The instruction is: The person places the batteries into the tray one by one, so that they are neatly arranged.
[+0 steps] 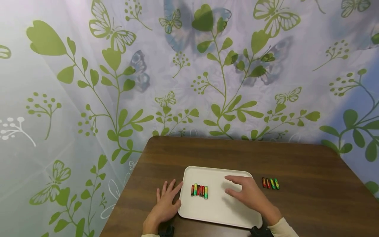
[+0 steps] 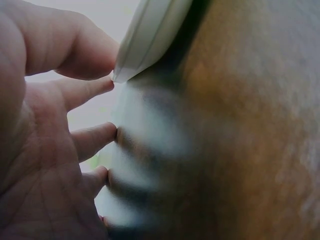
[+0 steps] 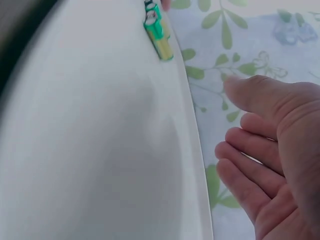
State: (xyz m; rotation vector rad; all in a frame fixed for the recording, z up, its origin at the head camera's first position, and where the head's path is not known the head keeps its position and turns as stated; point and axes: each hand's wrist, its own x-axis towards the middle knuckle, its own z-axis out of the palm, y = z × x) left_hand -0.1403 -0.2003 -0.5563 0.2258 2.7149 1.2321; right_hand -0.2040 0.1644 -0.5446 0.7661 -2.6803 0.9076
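A white tray [image 1: 219, 215] lies on the brown table, with several red and green batteries [image 1: 199, 191] side by side on its left half. My left hand [image 1: 165, 205] rests at the tray's left edge, fingers spread; in the left wrist view, thumb and index finger of this hand [image 2: 55, 120] touch the tray's rim [image 2: 155, 35]. Over the tray's right half hovers my right hand [image 1: 251, 194], holding nothing, thumb apart from the fingers. The right wrist view has that hand [image 3: 275, 155] with relaxed fingers and a green-yellow battery [image 3: 161, 40] beyond it on the tray.
To the right of the tray, several more batteries [image 1: 270, 183], red and green, lie in a row on the wooden table [image 1: 314, 197]. Behind and left of the table hangs a curtain [image 1: 183, 108] printed with leaves and butterflies.
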